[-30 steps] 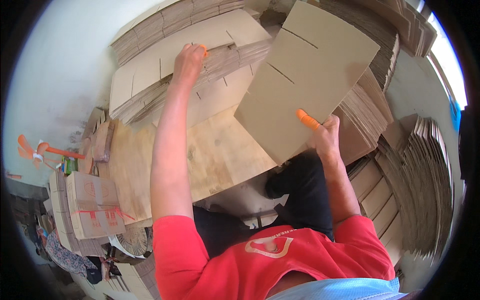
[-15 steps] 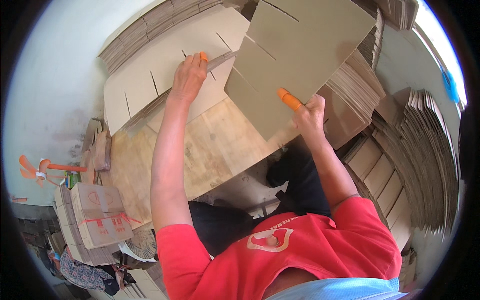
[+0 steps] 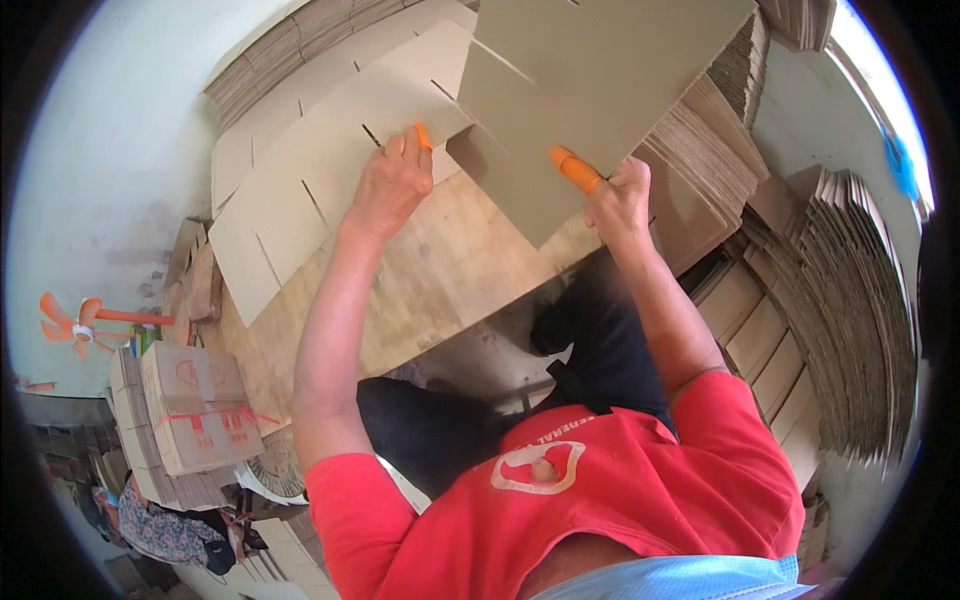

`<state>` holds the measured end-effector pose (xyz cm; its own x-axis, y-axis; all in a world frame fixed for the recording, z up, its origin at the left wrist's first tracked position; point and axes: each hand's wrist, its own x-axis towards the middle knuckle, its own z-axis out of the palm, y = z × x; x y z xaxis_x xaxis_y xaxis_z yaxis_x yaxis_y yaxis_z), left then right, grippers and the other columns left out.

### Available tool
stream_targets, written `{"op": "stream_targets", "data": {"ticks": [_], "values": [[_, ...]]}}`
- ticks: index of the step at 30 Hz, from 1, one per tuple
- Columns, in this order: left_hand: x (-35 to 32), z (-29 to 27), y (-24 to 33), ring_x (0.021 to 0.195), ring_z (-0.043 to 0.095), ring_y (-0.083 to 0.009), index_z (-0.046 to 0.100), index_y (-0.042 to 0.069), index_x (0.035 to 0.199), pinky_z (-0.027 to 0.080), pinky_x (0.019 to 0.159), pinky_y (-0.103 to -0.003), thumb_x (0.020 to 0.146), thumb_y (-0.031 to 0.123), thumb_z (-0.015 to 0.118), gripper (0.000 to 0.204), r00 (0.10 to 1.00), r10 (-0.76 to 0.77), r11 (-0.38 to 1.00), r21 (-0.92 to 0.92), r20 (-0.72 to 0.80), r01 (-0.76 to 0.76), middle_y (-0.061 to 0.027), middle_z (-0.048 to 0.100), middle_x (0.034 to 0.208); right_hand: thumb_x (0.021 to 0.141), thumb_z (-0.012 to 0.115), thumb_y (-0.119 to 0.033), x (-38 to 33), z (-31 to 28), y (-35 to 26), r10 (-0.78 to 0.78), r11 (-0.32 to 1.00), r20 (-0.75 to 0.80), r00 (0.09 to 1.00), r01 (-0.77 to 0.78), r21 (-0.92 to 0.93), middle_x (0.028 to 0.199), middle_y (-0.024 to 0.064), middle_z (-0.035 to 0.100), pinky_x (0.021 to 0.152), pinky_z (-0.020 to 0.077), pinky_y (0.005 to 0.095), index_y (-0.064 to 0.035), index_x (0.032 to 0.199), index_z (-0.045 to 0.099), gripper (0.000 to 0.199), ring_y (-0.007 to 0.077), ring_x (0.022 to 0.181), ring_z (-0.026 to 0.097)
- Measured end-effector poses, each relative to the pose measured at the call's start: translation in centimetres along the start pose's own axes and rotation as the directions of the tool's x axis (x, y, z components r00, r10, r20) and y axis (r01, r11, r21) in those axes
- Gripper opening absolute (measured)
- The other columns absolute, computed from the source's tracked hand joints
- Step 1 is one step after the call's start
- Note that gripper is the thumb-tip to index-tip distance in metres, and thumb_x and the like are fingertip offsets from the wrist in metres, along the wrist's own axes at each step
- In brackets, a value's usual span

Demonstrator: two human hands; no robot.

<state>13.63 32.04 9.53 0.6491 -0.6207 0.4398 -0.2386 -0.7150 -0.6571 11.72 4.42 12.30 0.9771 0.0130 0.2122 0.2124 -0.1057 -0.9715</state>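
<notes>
My left hand [image 3: 393,190] is closed on the near edge of a light-brown slotted cardboard sheet [image 3: 330,165], with an orange finger cover on one digit. Beneath that sheet and farther back lies another slotted sheet [image 3: 235,165]. My right hand [image 3: 622,200] grips a second, darker-looking cardboard sheet [image 3: 610,95] by its near right edge. Its thumb, in an orange cover, lies on top of the board, while the other fingers are hidden. This board is tilted, and its left edge overlaps the first sheet. Both are over a wooden tabletop [image 3: 440,270].
Folded cardboard stacks stand along the far wall [image 3: 290,45], beyond my right hand [image 3: 705,150] and at the far right [image 3: 850,320]. To the left are a taped carton [image 3: 205,410] and a small orange fan [image 3: 75,325]. The table's front edge runs before my legs.
My left hand has drawn a slotted sheet nearer, off the one behind it, which now shows more. The board in my right hand has shifted slightly farther away.
</notes>
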Motion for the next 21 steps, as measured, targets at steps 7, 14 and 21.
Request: {"op": "stream_targets", "data": {"ticks": [7,14,21], "values": [[-0.9,-2.2,2.2,0.077,0.050,-0.0149,0.065,-0.005,0.090,0.046,0.052,-0.021,0.069,0.004,0.065,0.023,0.997,0.040,0.998,-0.052,-0.072,-0.043,-0.0094,0.060,0.091,0.084,0.071,-0.013,0.6,0.5,-0.1,-0.102,0.992,0.065,0.993,0.106,-0.068,0.064,0.0037,0.063,0.048,0.0404,0.0265,0.0021,0.095,0.068,0.019,0.0059,0.052,0.045],[-0.7,-5.3,4.3,0.075,0.049,-0.0176,0.063,-0.004,0.080,0.045,0.050,-0.021,0.064,0.008,0.063,0.020,0.990,0.084,0.987,-0.129,-0.109,-0.098,-0.0144,0.061,0.088,0.082,0.072,-0.012,1.2,1.6,0.6,-0.141,0.981,0.055,0.988,0.147,-0.128,0.072,0.0108,0.067,0.059,0.0465,0.0300,0.0019,0.098,0.067,0.022,0.0102,0.060,0.047],[-1.1,-8.5,7.1,0.073,0.053,-0.0228,0.062,-0.006,0.092,0.049,0.059,-0.029,0.068,0.015,0.071,0.033,0.995,-0.034,0.899,-0.439,-0.091,-0.009,-0.0162,0.064,0.094,0.083,0.069,-0.008,2.2,3.7,3.4,-0.249,0.954,-0.039,0.968,0.239,-0.181,0.061,0.0018,0.058,0.042,0.0359,0.0269,-0.0009,0.098,0.069,0.017,0.0074,0.045,0.040]]}}
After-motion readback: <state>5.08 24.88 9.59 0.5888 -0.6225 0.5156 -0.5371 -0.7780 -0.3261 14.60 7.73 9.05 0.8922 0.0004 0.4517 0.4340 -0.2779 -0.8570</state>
